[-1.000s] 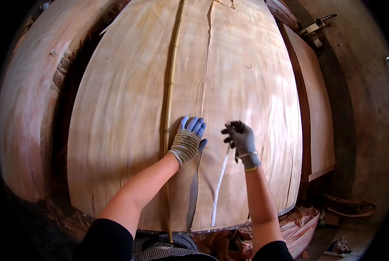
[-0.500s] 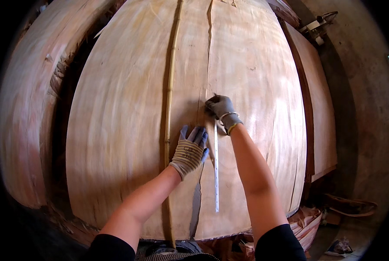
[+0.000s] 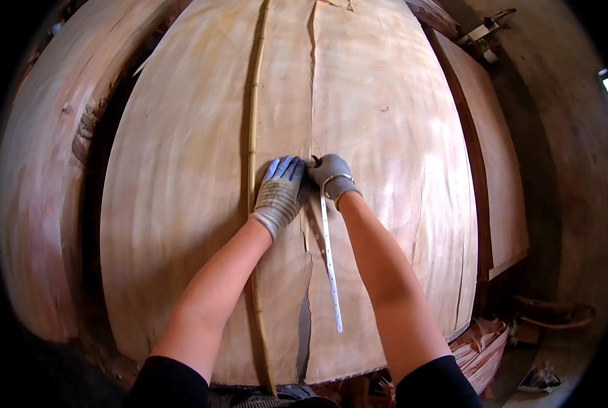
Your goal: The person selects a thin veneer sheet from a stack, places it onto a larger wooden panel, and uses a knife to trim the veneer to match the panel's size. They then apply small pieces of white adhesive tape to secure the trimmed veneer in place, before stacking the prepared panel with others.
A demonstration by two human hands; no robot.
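Observation:
My left hand [image 3: 281, 191], in a striped grey-and-tan glove, lies flat on a large pale wood veneer sheet [image 3: 181, 204], fingers stretched out and pointing away. Close beside its fingertips is my right hand [image 3: 332, 175], in a grey glove with a pale band at the wrist. Its fingers are closed, with a small dark shape at their tips that I cannot make out. A narrow white strip of perforated tape [image 3: 330, 265] runs from beneath the right hand toward me. Both hands are over a split [image 3: 305, 319] in the veneer, which gapes dark at the near end.
A long thin bamboo pole [image 3: 253, 136] lies lengthwise on the sheet, left of my left hand. More veneer stacks stand at the left [image 3: 39, 204] and right [image 3: 498, 170]. Torn veneer scraps [image 3: 482, 350] lie at the near right. A metal device [image 3: 482, 30] is at the far right.
My left hand has moved forward along the split, up beside the right hand. My right hand has shifted slightly left, and the tape now slants. The whole view has shifted a little.

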